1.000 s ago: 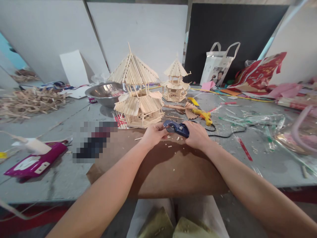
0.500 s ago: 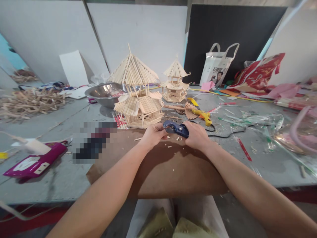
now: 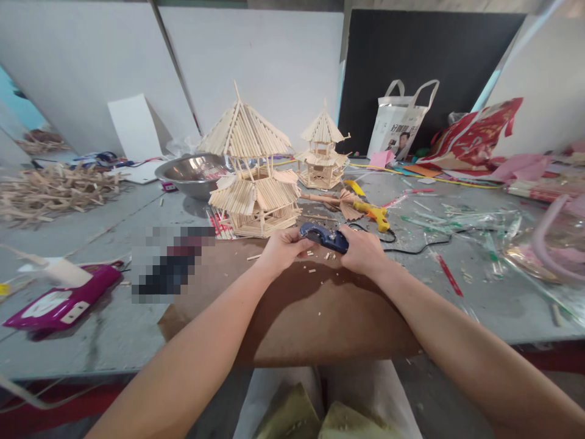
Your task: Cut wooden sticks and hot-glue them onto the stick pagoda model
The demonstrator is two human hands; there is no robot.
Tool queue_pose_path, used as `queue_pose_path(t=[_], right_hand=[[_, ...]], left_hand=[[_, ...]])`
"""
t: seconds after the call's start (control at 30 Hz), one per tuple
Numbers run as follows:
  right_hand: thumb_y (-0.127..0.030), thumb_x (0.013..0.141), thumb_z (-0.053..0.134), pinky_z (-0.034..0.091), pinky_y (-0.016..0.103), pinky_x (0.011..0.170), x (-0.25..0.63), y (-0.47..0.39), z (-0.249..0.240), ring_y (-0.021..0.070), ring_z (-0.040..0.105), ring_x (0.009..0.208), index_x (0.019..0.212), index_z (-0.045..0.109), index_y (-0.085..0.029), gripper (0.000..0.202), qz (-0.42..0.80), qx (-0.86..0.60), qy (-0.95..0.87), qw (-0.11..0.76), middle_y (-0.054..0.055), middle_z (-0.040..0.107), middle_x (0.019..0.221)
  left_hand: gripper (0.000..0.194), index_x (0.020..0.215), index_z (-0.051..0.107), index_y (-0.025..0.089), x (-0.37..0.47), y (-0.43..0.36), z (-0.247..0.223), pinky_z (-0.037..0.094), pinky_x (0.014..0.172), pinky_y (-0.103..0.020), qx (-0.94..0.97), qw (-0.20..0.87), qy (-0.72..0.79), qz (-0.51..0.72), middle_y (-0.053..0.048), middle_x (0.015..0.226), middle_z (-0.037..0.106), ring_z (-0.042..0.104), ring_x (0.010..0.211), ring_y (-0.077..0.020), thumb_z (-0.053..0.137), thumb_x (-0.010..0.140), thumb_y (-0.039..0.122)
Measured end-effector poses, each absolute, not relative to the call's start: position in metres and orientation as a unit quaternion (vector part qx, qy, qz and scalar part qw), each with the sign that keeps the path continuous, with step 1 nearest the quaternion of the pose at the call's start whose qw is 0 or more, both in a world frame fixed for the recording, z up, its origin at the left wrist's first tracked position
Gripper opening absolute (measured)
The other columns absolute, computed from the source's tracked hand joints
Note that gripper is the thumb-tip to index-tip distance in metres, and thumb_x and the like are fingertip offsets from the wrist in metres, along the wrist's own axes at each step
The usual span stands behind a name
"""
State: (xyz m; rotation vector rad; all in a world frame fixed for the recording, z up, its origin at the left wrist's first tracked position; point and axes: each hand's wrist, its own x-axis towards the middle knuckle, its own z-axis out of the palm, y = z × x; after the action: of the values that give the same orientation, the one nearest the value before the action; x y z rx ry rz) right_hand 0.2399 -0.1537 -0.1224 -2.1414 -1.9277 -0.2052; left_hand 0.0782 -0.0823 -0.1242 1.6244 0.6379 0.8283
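My right hand [image 3: 364, 249] is closed round a dark blue hand cutter [image 3: 323, 236], whose jaw end points left. The fingers of my left hand [image 3: 282, 250] are pinched together at that jaw end; whatever they hold is too small or hidden to make out. Both hands are just above a brown board [image 3: 320, 329] strewn with short cut bits of wooden stick [image 3: 328, 256]. Right behind my left hand stands a two-tiered pavilion model of wooden sticks [image 3: 256, 198]. A single stick [image 3: 254, 257] lies left of that hand.
A smaller stick pavilion [image 3: 322, 155] stands farther back, near a yellow glue gun [image 3: 377, 214] with a black cord. To the left are a metal bowl [image 3: 176, 180], a heap of sticks [image 3: 55, 192] and a purple power strip [image 3: 64, 302]. Plastic wrappers [image 3: 475, 222] litter the right side.
Almost nothing differs. The view has shifted very slightly, and both hands keep the same hold at the cutter.
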Motion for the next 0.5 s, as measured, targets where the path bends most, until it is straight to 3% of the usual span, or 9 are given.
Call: queue_pose_path(t=[0.17, 0.3, 0.4, 0.5], right_hand=[[-0.03, 0.063, 0.051, 0.033, 0.028, 0.054, 0.24, -0.153, -0.122, 0.0232, 0.058, 0.071, 0.091, 0.05, -0.023, 0.03, -0.077, -0.758, -0.633, 0.137, 0.005, 0.063, 0.079], [-0.026, 0.06, 0.053, 0.036, 0.03, 0.06, 0.246, -0.151, -0.121, 0.0249, 0.056, 0.078, 0.102, 0.048, -0.021, 0.043, -0.082, -0.768, -0.616, 0.154, 0.007, 0.061, 0.089], [-0.024, 0.059, 0.052, 0.037, 0.031, 0.06, 0.25, -0.149, -0.121, 0.0257, 0.056, 0.078, 0.109, 0.045, -0.021, 0.051, -0.075, -0.777, -0.606, 0.15, 0.008, 0.06, 0.088], [-0.025, 0.059, 0.052, 0.037, 0.032, 0.06, 0.25, -0.149, -0.122, 0.0261, 0.056, 0.078, 0.106, 0.047, -0.021, 0.048, -0.063, -0.777, -0.609, 0.148, 0.008, 0.06, 0.089]], left_hand=[[0.026, 0.07, 0.061, 0.012, 0.078, -0.078, -0.127, 0.041, 0.05, -0.021, 0.721, 0.521, 0.304, 0.34, -0.002, 0.061, 0.06, 0.048, 0.051, -0.0082, 0.061, 0.062, 0.036], [0.027, 0.074, 0.065, 0.014, 0.074, -0.07, -0.128, 0.037, 0.052, -0.023, 0.818, 0.326, 0.371, 0.296, -0.001, 0.057, 0.059, 0.047, 0.052, -0.0099, 0.055, 0.067, 0.038], [0.021, 0.072, 0.067, 0.017, 0.073, -0.067, -0.129, 0.038, 0.063, -0.027, 0.879, 0.17, 0.376, 0.237, -0.004, 0.068, 0.064, 0.052, 0.063, -0.0145, 0.052, 0.07, 0.031], [0.02, 0.071, 0.068, 0.018, 0.073, -0.068, -0.129, 0.036, 0.074, -0.03, 0.909, 0.082, 0.353, 0.205, -0.006, 0.079, 0.066, 0.053, 0.074, -0.0172, 0.049, 0.072, 0.025]])
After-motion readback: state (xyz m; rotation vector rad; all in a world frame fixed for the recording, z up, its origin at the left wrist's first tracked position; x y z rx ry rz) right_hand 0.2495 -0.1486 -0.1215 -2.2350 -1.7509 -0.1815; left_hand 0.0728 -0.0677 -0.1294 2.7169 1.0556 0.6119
